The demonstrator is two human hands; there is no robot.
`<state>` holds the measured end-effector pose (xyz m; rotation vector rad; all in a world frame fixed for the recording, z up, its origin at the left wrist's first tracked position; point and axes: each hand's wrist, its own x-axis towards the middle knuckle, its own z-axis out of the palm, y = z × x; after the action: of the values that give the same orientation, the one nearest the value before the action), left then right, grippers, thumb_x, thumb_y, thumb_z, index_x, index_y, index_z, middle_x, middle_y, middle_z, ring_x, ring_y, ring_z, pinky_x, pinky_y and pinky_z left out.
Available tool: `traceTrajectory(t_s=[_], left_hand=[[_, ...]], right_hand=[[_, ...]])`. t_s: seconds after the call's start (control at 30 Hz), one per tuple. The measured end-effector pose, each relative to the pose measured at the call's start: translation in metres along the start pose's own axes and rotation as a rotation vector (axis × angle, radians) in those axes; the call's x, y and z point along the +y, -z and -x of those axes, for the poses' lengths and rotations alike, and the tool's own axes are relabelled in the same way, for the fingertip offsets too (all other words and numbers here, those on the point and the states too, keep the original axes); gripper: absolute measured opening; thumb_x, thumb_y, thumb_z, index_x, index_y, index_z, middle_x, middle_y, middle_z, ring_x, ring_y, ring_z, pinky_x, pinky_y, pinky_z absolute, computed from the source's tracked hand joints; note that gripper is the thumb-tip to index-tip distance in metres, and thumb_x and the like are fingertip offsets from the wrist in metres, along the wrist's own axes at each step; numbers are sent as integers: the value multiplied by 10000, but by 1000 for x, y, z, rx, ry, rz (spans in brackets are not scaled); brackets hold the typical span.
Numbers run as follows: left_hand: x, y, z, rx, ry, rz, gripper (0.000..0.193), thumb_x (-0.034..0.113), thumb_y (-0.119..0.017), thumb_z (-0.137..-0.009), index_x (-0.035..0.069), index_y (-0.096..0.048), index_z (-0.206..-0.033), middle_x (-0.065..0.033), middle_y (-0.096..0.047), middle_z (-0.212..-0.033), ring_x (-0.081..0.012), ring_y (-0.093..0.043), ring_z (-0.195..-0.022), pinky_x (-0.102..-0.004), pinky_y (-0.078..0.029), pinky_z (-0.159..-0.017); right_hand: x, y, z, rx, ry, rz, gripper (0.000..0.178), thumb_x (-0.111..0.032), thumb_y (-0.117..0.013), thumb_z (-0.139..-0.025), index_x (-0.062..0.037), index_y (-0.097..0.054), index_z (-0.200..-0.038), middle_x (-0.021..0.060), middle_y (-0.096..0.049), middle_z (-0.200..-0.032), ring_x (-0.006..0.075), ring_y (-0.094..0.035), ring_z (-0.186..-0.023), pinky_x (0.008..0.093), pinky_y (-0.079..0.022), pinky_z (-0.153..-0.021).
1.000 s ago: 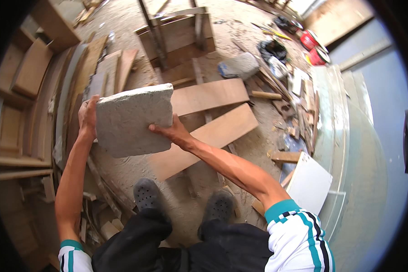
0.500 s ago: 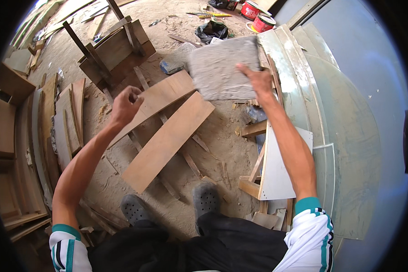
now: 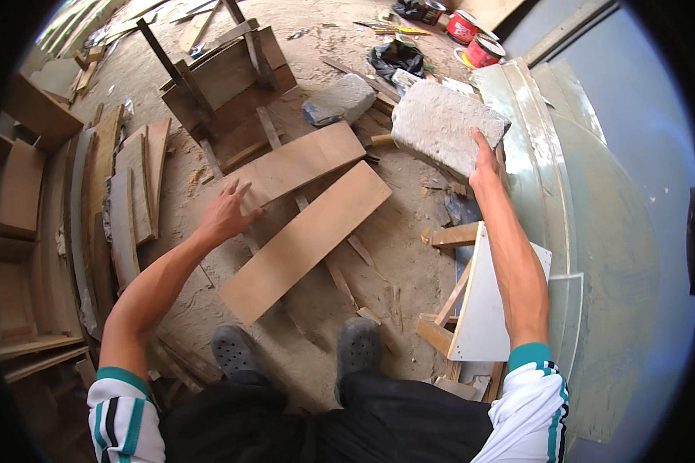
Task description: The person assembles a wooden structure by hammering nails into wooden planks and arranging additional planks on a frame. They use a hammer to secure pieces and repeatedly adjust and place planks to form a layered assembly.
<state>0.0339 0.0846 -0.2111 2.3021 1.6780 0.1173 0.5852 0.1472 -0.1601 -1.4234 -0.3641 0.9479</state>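
My right hand (image 3: 484, 163) grips the right edge of a pale grey, rough concrete block (image 3: 448, 127), thumb on its top face; the fingers beneath are hidden. With fingers spread, my left hand (image 3: 230, 212) is over the near left end of a thin wooden board (image 3: 305, 166); whether it touches I cannot tell. A second wooden board (image 3: 309, 239) lies slantwise nearer my feet. Both boards rest across narrow wooden strips (image 3: 340, 282). Another grey block (image 3: 340, 100) with a blue patch lies beyond the boards.
Upturned wooden furniture (image 3: 224, 77) with legs stands far left. Stacked planks (image 3: 135, 181) line the left side. Glass sheets (image 3: 594, 224) lean along the right, beside a white panel (image 3: 490, 301) on a wooden frame. Red cans (image 3: 483, 50) and a black bag (image 3: 394, 58) sit at the back.
My right hand has turned the concrete block and moved it rightward, uncovering more of the other block. My left hand has lowered toward the board, its curled fingers now spread. The view has shifted slightly.
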Motion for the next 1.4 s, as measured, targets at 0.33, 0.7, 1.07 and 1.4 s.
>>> traceTrajectory(t_s=[0.33, 0.7, 1.07, 1.4], left_hand=[[-2, 17, -32, -296, 62, -178, 891, 540, -732, -737, 228, -366, -1487, -321, -265, -1504, -504, -354, -1342, -493, -402, -1054], [-5, 17, -34, -327, 114, -238, 840, 567, -702, -767, 293, -363, -1485, -265, -277, -1524, -462, -348, -1366, -464, -479, -982], [-10, 9, -37, -334, 87, -184, 789, 569, -670, -795, 287, -385, -1475, -262, -289, -1520, -474, -347, -1361, -463, -513, -936], [-16, 10, -34, -299, 72, -204, 788, 573, -681, -781, 290, -404, -1462, -276, -312, -1500, -483, -398, -1324, -487, -538, -880]], right_hand=[[28, -187, -97, 21, -270, -197, 622, -486, -628, -860, -86, -508, -1321, 116, -603, -1270, 319, -583, -1137, 488, -445, -993], [60, -326, -144, -97, -252, -214, 630, -465, -580, -892, -57, -479, -1361, 96, -552, -1363, 277, -562, -1194, 427, -428, -1025], [75, -343, -230, -8, -261, 618, 710, -670, -407, -921, -108, -493, -1347, 88, -546, -1319, 229, -544, -1157, 457, -469, -902], [66, -359, -160, -240, -294, 185, 582, -396, -664, -869, -61, -499, -1316, 134, -560, -1254, 300, -605, -1057, 529, -533, -861]])
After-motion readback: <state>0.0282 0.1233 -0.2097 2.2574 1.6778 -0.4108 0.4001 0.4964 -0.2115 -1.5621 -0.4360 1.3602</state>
